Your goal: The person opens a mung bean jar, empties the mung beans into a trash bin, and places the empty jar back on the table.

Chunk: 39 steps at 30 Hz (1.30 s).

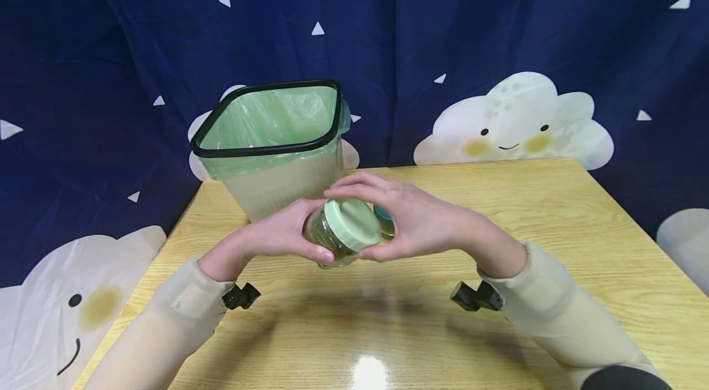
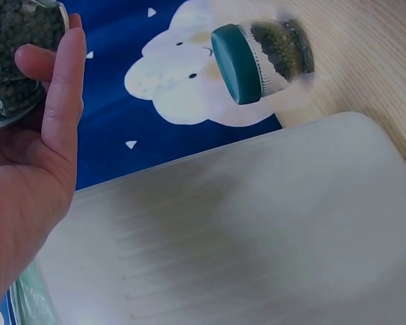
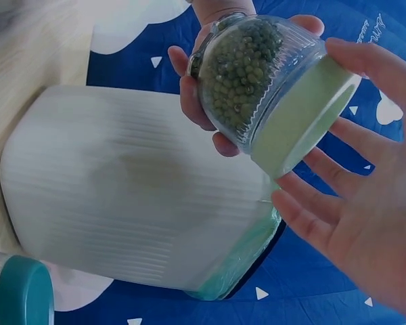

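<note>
A clear glass jar of small green beans (image 3: pixel 240 78), topped by a pale green lid (image 1: pixel 352 224), is held tilted above the table. My left hand (image 1: pixel 282 231) grips the jar's glass body, its fingers and thumb wrapped round the base. On the lid's rim are the thumb and fingertips of my right hand (image 1: pixel 416 214), spread around it with the palm standing off the lid's top. In the head view a second jar with a teal lid (image 1: pixel 382 213) is mostly hidden behind the right hand; the left wrist view shows its teal lid (image 2: pixel 237 64) and similar green contents.
A whitish ribbed trash bin (image 1: pixel 288 181) with a black rim and green plastic liner stands at the table's back left. The wooden table (image 1: pixel 526 211) extends to the right. Behind hangs a dark blue curtain (image 1: pixel 388 39) printed with clouds and triangles.
</note>
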Motion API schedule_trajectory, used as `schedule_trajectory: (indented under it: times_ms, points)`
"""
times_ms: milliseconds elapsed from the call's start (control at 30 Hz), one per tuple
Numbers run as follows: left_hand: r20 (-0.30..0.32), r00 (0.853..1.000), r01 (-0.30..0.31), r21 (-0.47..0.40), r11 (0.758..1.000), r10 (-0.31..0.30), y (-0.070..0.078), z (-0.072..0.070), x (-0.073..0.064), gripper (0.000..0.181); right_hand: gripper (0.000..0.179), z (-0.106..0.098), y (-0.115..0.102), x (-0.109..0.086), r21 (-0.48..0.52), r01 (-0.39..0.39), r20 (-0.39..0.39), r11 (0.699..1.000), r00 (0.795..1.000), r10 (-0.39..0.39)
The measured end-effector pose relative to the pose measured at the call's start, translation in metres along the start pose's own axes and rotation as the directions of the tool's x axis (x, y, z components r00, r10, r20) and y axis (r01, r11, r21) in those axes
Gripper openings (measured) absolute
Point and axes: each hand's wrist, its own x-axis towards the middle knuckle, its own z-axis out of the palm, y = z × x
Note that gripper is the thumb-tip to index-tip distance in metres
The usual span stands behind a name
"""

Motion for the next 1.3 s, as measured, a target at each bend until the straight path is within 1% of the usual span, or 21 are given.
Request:
schedule_trajectory:
  times_ms: [67, 167, 333, 400, 500, 667, 800, 933, 1133, 1300]
  points:
    - [-0.002, 1.000, 0.004, 0.005, 1.000, -0.004, -0.0004, -0.0002, -0.0002, 0.057, 0.076, 0.0004, -0.0006, -0.0005, -0.017, -0.023, 0.002, 1.000, 1.000, 0.023]
    - [-0.006, 1.000, 0.008, 0.006, 1.000, -0.008, 0.0001, -0.0002, -0.0003, 0.055, 0.073, 0.0010, -0.0022, -0.0003, -0.052, -0.083, 0.006, 0.995, 0.996, 0.084]
    - [-0.010, 1.000, 0.021, 0.002, 1.000, -0.021, 0.0012, -0.0004, -0.0010, 0.053, 0.074, 0.0016, -0.0035, 0.0015, -0.136, -0.202, 0.014, 0.970, 0.978, 0.206]
    - [-0.011, 1.000, 0.028, 0.003, 1.000, -0.028, 0.0013, -0.0011, -0.0013, 0.054, 0.076, 0.0018, -0.0039, 0.0021, -0.166, -0.230, 0.010, 0.959, 0.972, 0.235]
    - [-0.016, 0.999, 0.040, 0.016, 0.999, -0.039, 0.0019, -0.0018, -0.0016, 0.055, 0.077, 0.0019, -0.0047, 0.0026, -0.184, -0.244, 0.002, 0.952, 0.969, 0.248]
    - [-0.022, 0.999, 0.037, 0.015, 0.999, -0.036, 0.0018, -0.0015, -0.0023, 0.054, 0.075, 0.0022, -0.0047, 0.0029, -0.182, -0.213, -0.003, 0.960, 0.976, 0.216]
    - [-0.023, 0.999, 0.026, 0.001, 1.000, -0.026, 0.0021, -0.0011, -0.0025, 0.054, 0.073, 0.0026, -0.0039, 0.0021, -0.170, -0.167, -0.020, 0.971, 0.986, 0.166]
    - [-0.017, 1.000, 0.024, -0.019, 1.000, -0.024, 0.0028, -0.0007, -0.0024, 0.053, 0.072, 0.0028, -0.0026, 0.0015, -0.136, -0.114, -0.041, 0.984, 0.993, 0.110]
    - [-0.004, 1.000, 0.009, -0.014, 1.000, -0.009, 0.0016, -0.0007, -0.0022, 0.055, 0.074, 0.0026, -0.0016, 0.0021, -0.087, -0.048, -0.048, 0.995, 0.998, 0.044]
    - [-0.004, 1.000, 0.007, 0.003, 1.000, -0.007, 0.0005, -0.0005, -0.0027, 0.056, 0.077, 0.0011, -0.0023, 0.0015, -0.052, -0.023, -0.038, 0.998, 0.999, 0.021]
